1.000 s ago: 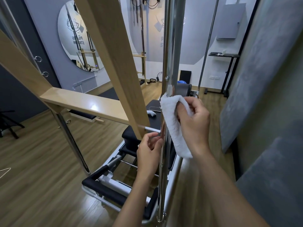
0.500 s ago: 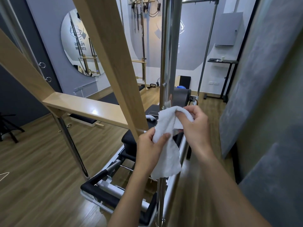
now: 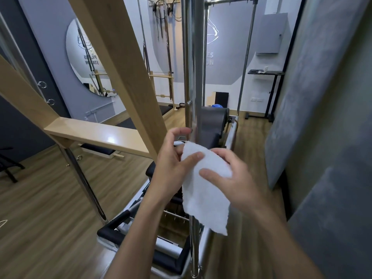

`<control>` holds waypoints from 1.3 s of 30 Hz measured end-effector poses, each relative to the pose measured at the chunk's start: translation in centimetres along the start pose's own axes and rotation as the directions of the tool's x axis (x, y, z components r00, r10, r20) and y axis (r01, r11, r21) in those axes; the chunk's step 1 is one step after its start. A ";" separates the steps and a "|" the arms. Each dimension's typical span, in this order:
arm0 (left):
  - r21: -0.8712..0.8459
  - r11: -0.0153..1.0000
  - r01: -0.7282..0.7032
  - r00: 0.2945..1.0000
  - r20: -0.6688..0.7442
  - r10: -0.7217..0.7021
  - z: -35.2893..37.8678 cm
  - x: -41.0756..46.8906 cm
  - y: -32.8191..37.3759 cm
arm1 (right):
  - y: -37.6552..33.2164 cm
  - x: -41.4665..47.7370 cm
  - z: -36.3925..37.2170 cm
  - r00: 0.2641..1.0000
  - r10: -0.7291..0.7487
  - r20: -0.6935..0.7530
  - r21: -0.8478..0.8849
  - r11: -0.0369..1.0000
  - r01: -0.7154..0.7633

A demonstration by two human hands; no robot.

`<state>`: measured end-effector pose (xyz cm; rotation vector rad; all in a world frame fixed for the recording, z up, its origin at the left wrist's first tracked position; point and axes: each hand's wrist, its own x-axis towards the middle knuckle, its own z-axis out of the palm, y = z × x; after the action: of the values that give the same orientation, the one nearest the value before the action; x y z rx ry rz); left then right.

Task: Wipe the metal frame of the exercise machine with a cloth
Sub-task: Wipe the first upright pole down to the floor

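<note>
Cloth [image 3: 205, 186] hangs between both hands, pinched by left hand [image 3: 173, 168] thumb at its upper edge and by right hand [image 3: 231, 180] thumb mid-sheet. Chrome post [image 3: 193, 67] rises just behind them, bare above. Wooden beam [image 3: 120, 63] crowds the left hand; grey wall [image 3: 322, 117] sits close beside the right.

mirror [image 3: 88, 57] reflects reversed "PILATES STATION", wall [image 3: 231, 63] lettering partly hidden

Pilates studio: reformer [image 3: 161, 244], wall mirror [image 3: 84, 57].
</note>
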<state>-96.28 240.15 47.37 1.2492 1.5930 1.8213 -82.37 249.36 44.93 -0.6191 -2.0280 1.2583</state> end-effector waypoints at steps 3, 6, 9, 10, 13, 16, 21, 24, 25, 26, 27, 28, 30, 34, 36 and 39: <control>0.105 0.993 -0.058 0.998 0.017 0.057 -0.5 -0.1 0.6 | -0.4 0.4 -0.2 1.000 0.011 0.021 -0.052 0.999 -0.010; 0.147 0.989 0.025 0.998 0.056 -0.033 -1.6 -0.3 1.1 | -1.5 0.4 -1.1 1.000 0.005 0.007 -0.032 0.999 -0.005; 0.347 0.938 0.008 0.990 0.130 -0.056 -2.2 -0.2 1.4 | -2.6 0.5 -2.0 0.998 0.061 0.001 0.081 0.995 -0.061; 0.417 0.908 -0.035 0.990 0.141 -0.027 -2.2 -0.1 1.4 | -2.9 0.6 -2.3 0.996 0.087 0.012 0.109 0.990 -0.088; 0.488 0.867 -0.098 0.994 0.084 0.065 -2.1 0.0 1.4 | -2.9 1.2 -2.7 0.991 0.123 0.055 0.268 0.954 -0.133; 0.323 0.946 -0.032 0.999 0.043 0.019 -2.1 0.2 1.6 | -2.5 1.9 -2.6 0.990 0.137 0.038 0.363 0.921 -0.141; 0.208 0.978 0.031 0.999 -0.050 -0.020 -1.4 0.5 1.1 | -1.5 2.8 -2.2 0.995 0.089 -0.050 0.285 0.956 -0.071; 0.178 0.983 0.049 0.993 -0.111 -0.030 -1.0 1.1 0.7 | -0.6 3.8 -1.4 0.963 0.007 -0.268 -0.018 1.000 -0.012; 0.186 0.982 0.041 0.992 -0.121 -0.018 -0.8 1.3 0.4 | -0.5 3.9 -1.1 0.939 -0.050 -0.341 -0.134 0.991 0.004; 0.184 0.983 0.027 0.991 -0.132 -0.003 -0.6 1.4 0.1 | -0.6 3.9 -0.7 0.912 -0.100 -0.398 -0.200 0.980 0.020; 0.175 0.985 0.012 0.989 -0.145 0.014 -0.3 1.4 -0.1 | -0.6 3.8 -0.3 0.892 -0.119 -0.436 -0.204 0.979 0.031; 0.161 0.987 -0.002 0.987 -0.160 0.028 0.1 1.5 -0.4 | -0.5 3.7 0.3 0.878 -0.099 -0.468 -0.145 0.989 0.034; 0.107 0.994 -0.027 0.981 -0.190 0.047 0.7 1.6 -0.9 | -0.4 3.2 1.5 0.865 0.015 -0.502 0.105 0.993 0.044; -0.019 1.000 -0.022 0.966 -0.257 0.016 1.1 1.7 -1.9 | -0.6 2.4 4.7 0.888 0.082 -0.452 0.357 0.929 0.096; -0.114 0.993 0.009 0.963 -0.265 -0.040 1.0 1.6 -2.3 | -0.4 2.7 6.0 0.899 0.006 -0.437 0.293 0.946 0.136; -0.236 0.970 0.053 0.950 -0.289 -0.122 0.6 1.5 -2.5 | -0.1 4.3 6.5 0.851 -0.131 -0.508 0.107 0.971 0.214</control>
<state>-97.16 242.37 45.51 0.8167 1.5086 2.1444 -90.05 248.43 44.21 -0.5955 -1.4994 1.0117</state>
